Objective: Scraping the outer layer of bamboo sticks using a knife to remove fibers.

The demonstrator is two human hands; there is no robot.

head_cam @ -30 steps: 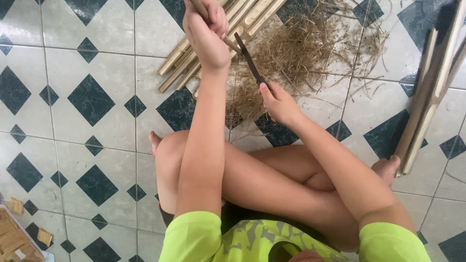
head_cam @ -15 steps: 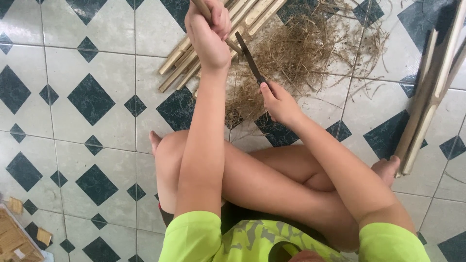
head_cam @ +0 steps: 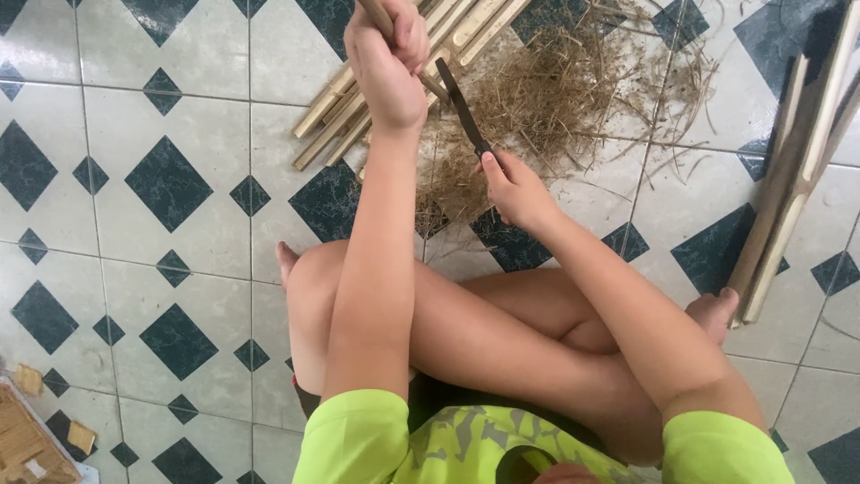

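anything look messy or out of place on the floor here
Yes: a loose heap of dry shavings is strewn over the tiled floor past the knees, thin strands curling outward. The left hand grips a bamboo strip, the right hand a dark blade. Other strips lie bundled, not scattered.

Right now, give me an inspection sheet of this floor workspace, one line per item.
Surface: tiled floor, white with dark diamonds.
Job's things: bamboo stick gripped in left hand; dark knife in right hand, blade against the stick.
Clutter: pile of shavings; split bamboo strips beside it; more strips at right.
Hands: both closed on their tools.
Cables: nothing seen.
Surroundings: crossed bare legs; woven tray corner lower left.
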